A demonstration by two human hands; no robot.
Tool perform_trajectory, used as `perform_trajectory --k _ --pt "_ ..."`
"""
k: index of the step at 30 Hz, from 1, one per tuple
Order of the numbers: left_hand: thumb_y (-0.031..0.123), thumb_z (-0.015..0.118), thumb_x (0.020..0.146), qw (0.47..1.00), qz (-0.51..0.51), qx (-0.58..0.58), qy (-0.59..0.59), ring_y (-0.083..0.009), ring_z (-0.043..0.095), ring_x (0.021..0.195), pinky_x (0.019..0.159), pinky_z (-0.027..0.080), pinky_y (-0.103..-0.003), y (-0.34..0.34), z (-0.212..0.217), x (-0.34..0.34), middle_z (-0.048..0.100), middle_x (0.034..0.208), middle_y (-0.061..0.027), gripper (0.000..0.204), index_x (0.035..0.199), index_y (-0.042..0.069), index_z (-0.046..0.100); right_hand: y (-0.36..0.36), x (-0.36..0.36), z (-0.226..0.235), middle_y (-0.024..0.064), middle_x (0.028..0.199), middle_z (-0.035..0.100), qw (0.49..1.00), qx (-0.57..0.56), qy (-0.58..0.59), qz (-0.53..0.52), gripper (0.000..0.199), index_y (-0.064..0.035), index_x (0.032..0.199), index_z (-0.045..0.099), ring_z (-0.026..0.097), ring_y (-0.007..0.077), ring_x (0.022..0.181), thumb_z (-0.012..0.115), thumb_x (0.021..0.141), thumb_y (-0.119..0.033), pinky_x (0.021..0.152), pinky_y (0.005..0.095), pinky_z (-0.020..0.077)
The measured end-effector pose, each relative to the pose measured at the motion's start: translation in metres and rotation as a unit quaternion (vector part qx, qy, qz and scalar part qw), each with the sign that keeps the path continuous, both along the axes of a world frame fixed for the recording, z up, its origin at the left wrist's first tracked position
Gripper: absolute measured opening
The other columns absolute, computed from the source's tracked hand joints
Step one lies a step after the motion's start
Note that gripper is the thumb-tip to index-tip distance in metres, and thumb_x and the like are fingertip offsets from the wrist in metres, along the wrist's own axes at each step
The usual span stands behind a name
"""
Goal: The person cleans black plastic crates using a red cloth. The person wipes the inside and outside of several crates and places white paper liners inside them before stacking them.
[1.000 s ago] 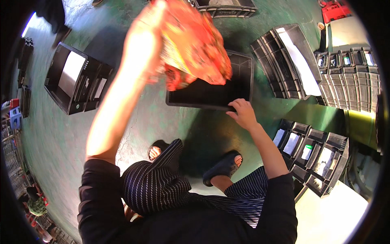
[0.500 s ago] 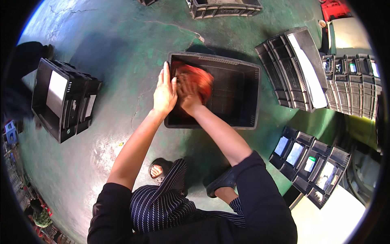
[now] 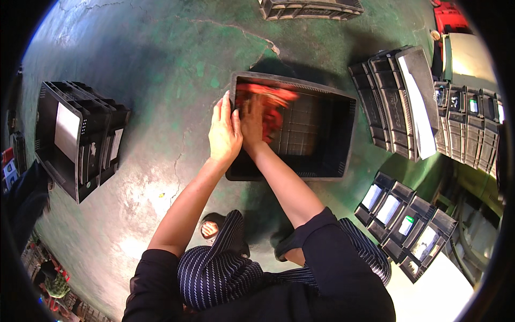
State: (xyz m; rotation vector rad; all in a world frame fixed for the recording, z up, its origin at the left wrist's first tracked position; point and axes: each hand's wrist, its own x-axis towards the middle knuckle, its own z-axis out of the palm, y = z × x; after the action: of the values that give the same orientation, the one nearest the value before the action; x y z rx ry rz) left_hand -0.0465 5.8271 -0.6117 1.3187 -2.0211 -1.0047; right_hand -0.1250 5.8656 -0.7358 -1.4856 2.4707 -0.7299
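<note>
A black plastic crate point(image 3: 327, 166) stands on the green floor in front of me, its open top facing up. My left hand point(image 3: 225, 134) lies along the outside of its left wall, fingers stretched and held near the rim. Inside the crate, my right hand point(image 3: 253, 122) presses a red cloth point(image 3: 272, 115) against the inner face of that same wall. The cloth is smeared by motion and spreads along the far left corner. The right hand's fingertips are blurred against the cloth.
Stacked black crates with white sheets stand at left point(image 3: 80, 134) and right point(image 3: 394, 102). Another crate point(image 3: 311, 9) is at the far edge. Labelled black bins point(image 3: 399, 214) sit lower right on a pale surface point(image 3: 440, 284). A person's dark leg point(image 3: 27, 198) shows at far left.
My right hand and the cloth have shifted within the crate, with cloth now stretching along the far wall. The whole view has shifted slightly. The person at far left has moved nearer.
</note>
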Motion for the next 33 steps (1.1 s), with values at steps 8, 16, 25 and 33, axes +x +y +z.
perform_trajectory --k 8,16,25,33 --pt "0.015 0.044 0.093 0.998 0.023 -0.026 -0.054 -0.0383 0.049 0.111 0.088 0.045 -0.042 -0.006 -0.003 0.022 0.046 0.125 -0.0189 0.042 0.133 0.005 0.037 0.073 -0.168 0.057 0.0042 0.138 0.040 0.945 0.149 0.208 0.206 0.042 -0.0142 0.122 0.053 0.042 0.0311 0.121 0.048 0.081 -0.013 0.103 0.0410 0.0348" --pt "0.015 0.044 0.094 0.996 0.027 -0.053 -0.061 -0.0373 0.053 0.105 0.084 0.046 -0.041 -0.002 -0.001 0.017 0.046 0.125 -0.0179 0.040 0.132 0.006 0.039 0.157 -0.140 0.094 0.0191 0.112 0.046 0.939 0.303 -0.044 0.154 0.043 -0.0184 0.105 0.058 0.056 0.0421 0.094 0.064 0.065 -0.004 0.078 0.0483 0.0501" --pt "0.014 0.043 0.094 0.997 -0.008 -0.063 -0.036 -0.0390 0.055 0.100 0.084 0.047 -0.041 -0.006 -0.005 0.009 0.046 0.122 -0.0192 0.042 0.135 0.007 0.035 0.061 -0.024 0.062 0.0118 0.120 0.048 0.909 0.110 -0.076 0.395 0.044 -0.0219 0.110 0.061 0.052 0.0326 0.110 0.060 0.069 -0.006 0.083 0.0398 0.0502" --pt "0.013 0.044 0.093 0.997 0.004 -0.031 -0.064 -0.0387 0.056 0.093 0.078 0.048 -0.040 0.004 0.002 0.008 0.048 0.114 -0.0198 0.043 0.134 0.004 0.036 0.113 -0.158 0.077 0.0247 0.114 0.046 0.953 0.282 -0.013 -0.108 0.033 -0.0013 0.112 0.048 0.059 0.0407 0.087 0.054 0.085 -0.021 0.079 0.0499 0.0492"
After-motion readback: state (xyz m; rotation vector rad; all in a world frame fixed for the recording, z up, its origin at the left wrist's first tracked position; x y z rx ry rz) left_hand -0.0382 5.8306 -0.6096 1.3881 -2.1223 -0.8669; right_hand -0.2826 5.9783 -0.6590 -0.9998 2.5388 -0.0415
